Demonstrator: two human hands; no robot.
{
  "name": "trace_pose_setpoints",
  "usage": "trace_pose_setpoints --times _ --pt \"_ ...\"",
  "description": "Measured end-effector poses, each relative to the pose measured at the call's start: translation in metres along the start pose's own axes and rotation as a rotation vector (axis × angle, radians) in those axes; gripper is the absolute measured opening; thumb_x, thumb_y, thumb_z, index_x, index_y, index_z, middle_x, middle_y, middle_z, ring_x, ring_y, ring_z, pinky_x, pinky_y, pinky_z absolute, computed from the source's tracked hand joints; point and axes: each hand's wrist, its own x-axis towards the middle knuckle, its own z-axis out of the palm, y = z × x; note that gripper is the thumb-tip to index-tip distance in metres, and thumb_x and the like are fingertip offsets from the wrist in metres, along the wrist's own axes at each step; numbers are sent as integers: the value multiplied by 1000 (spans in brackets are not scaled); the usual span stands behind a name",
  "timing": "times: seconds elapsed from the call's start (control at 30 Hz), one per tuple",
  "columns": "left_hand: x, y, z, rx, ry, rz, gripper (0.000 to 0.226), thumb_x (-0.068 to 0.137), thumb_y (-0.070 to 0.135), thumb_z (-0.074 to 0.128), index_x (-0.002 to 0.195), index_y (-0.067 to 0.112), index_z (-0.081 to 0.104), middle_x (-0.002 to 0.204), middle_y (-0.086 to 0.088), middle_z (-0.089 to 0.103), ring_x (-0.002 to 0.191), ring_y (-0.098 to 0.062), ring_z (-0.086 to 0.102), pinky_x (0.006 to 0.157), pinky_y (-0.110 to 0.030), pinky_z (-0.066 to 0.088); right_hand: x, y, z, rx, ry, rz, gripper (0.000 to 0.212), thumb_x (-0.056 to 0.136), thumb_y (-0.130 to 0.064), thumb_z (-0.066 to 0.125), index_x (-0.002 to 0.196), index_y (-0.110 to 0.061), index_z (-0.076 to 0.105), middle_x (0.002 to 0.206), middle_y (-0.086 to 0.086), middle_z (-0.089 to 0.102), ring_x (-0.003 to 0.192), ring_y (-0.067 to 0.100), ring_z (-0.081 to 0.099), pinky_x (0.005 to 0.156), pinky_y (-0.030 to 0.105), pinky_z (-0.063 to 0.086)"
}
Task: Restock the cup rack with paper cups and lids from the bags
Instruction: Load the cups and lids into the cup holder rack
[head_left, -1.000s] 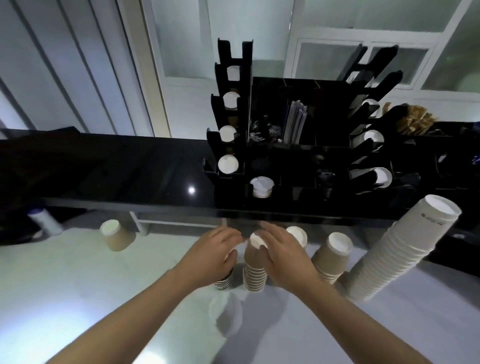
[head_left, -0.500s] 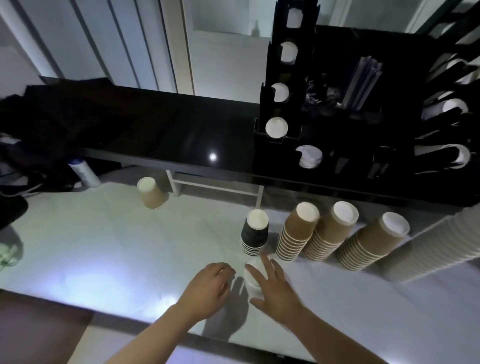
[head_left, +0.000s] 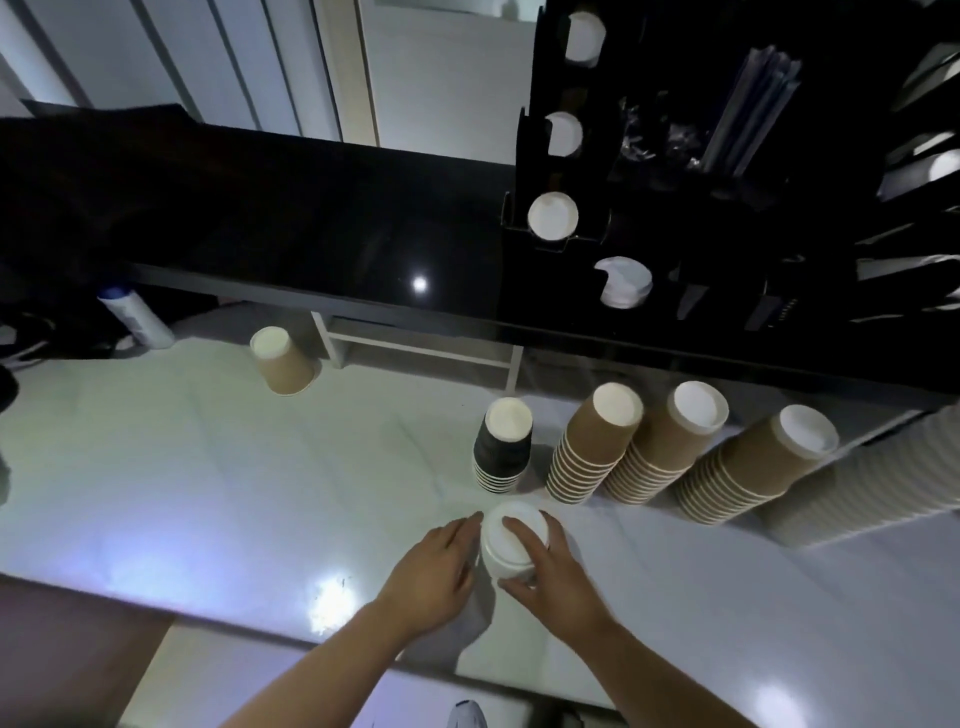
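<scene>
Hands: left hand (head_left: 431, 569) and right hand (head_left: 553, 574) are dropping back from the stacks, fingers now closing around the white lid stack (head_left: 511, 540).
Meaning: lids likely being taken next for the rack.
Near edge: counter (head_left: 208, 493) front is sitting just beneath the wrists.
Open room: leftward is lying bare; black cups (head_left: 503, 447) are crowding just beyond.
Far: cup rack (head_left: 675, 218) is waiting, well apart.

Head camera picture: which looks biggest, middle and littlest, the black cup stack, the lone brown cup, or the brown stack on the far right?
1. Far-right brown paper cup stack, largest.
2. Black ribbed paper cup stack.
3. Single upside-down brown paper cup, smallest, though it sits farther from the camera, so second and third are less sure.
</scene>
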Motion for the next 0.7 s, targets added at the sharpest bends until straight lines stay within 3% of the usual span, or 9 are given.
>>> trace_pose_setpoints --times 0.13,0.2,0.37,0.5,0.6,0.7 --pt "4 10 10 -151 -75 -41 79 93 40 40 162 35 1 163 7 32 142 -16 42 113 -36 41 0 1 0 15 -12 14 79 83 -44 69 143 -59 20 150 4 30 138 21 36 113 13 21" --pt "4 18 8 -256 -101 -39 81 92 39 42 160 40 -2 162 11 32 142 -8 42 114 -37 40 -1 1 -5 24 -28 11 78 82 -44 71 143 -57 23 148 1 30 137 17 36 109 4 16" --pt "-5 55 -12 -366 -90 1 84 94 25 53 150 57 -1 150 22 41 126 19 42 109 -14 38 -10 -6 -28 38 -63 -7 78 85 -39 75 143 -50 25 151 -1 26 137 14 32 104 -2 12" --pt "-10 82 -34 -400 9 -10 80 95 30 57 147 64 7 149 26 44 125 8 50 106 -15 41 -11 -20 -59 44 -45 -62 77 86 -38 74 145 -49 26 155 -7 21 139 13 30 107 4 18" --pt "-13 103 -52 -359 117 4 85 93 22 55 140 73 6 141 30 45 117 7 54 99 -6 40 -10 -32 -86 33 4 -167 79 87 -40 74 145 -56 23 156 -9 20 140 11 28 111 10 21" --pt "-15 123 -70 -310 238 16 84 93 22 54 143 71 8 141 24 50 118 1 58 105 -17 46 -8 -48 -117 8 86 -274 85 85 -36 75 145 -61 19 151 -13 21 141 9 27 112 10 21"
